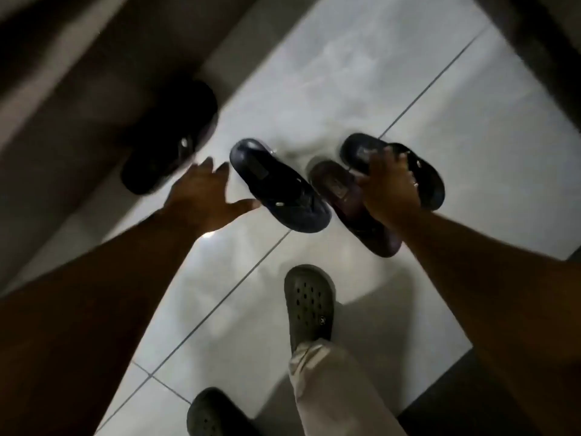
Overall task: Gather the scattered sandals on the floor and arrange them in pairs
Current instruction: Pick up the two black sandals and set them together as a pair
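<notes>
Left hand [201,196], left of centre in the frame, is spread wide with fingers and thumb splayed; it holds nothing, and its thumb tip lies just beside the near edge of the dark blue sandal [276,184]. Right hand [390,187], right of centre, is bent over two sandals at once: its fingers curl across the second dark blue sandal [430,180], and its palm covers part of the brown sandal [352,209]. Whether the grip has closed on either cannot be told. A ring shows on one finger of this hand.

Four loose sandals are counted on the white tiled floor [471,136]. Three lie side by side at the centre, from left to right: dark blue, brown, dark blue, all angled from upper left to lower right. The fourth, a black sandal [169,136], lies apart at the upper left, blurred, at the edge of a dark wall base [78,99].

Two grey-green perforated clogs are worn on the person's feet: one [309,305] at lower centre below a pale trouser leg [333,391], the other [210,413] cut off by the bottom edge.

Both forearms are bare and extend diagonally from the lower corners towards the centre.
</notes>
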A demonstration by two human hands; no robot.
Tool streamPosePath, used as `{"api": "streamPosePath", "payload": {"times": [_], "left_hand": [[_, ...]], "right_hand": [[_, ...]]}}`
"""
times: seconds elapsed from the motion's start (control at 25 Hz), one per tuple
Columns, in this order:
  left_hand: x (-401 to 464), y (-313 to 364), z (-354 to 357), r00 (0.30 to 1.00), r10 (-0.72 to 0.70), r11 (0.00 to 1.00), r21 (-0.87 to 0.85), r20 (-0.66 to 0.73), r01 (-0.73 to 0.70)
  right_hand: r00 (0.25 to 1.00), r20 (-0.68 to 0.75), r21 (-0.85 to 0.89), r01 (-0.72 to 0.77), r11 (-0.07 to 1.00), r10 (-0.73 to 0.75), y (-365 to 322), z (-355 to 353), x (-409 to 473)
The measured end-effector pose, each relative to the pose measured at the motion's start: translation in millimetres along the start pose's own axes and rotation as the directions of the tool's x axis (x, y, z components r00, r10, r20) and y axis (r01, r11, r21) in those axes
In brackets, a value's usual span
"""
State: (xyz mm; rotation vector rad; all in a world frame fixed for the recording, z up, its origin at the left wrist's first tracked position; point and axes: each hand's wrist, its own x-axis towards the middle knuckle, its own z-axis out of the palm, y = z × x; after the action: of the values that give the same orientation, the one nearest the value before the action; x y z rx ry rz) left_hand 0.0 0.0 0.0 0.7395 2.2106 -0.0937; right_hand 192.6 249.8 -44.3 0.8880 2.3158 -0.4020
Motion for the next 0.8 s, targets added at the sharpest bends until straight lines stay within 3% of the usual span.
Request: {"api": "streamPosePath", "payload": {"times": [0.08,0.2,0.28,0.44,0.56,0.8], "left_hand": [[28,24,28,0.989,0.149,0.988,-0.028,-0.006,-0.149],[58,69,75,0.954,0.269,0.962,0.005,0.132,-0.272],[71,74,102,0.962,0.233,0.971,0.019,0.142,-0.238],[76,68,128,0.972,0.234,0.966,0.117,-0.029,-0.229],[79,70,127,0.978,0.204,0.973,0.118,-0.041,-0.198],[80,41,129,0.963,0.259,0.957,0.154,-0.078,-0.245]], "right_hand": [[0.987,0.026,-0.036,-0.155,0.987,0.156,16,11,23],[0.965,0.124,-0.194,-0.205,0.959,0.231,50,26,49],[0.962,0.158,-0.256,-0.177,0.95,0.222,61,39,56],[0.969,0.156,-0.204,-0.158,0.966,0.191,74,51,66],[0.979,0.139,-0.222,-0.116,0.968,0.149,78,52,70],[1.0,-0.004,-0.315,0.003,0.949,-0.004,56,26,103]]}}
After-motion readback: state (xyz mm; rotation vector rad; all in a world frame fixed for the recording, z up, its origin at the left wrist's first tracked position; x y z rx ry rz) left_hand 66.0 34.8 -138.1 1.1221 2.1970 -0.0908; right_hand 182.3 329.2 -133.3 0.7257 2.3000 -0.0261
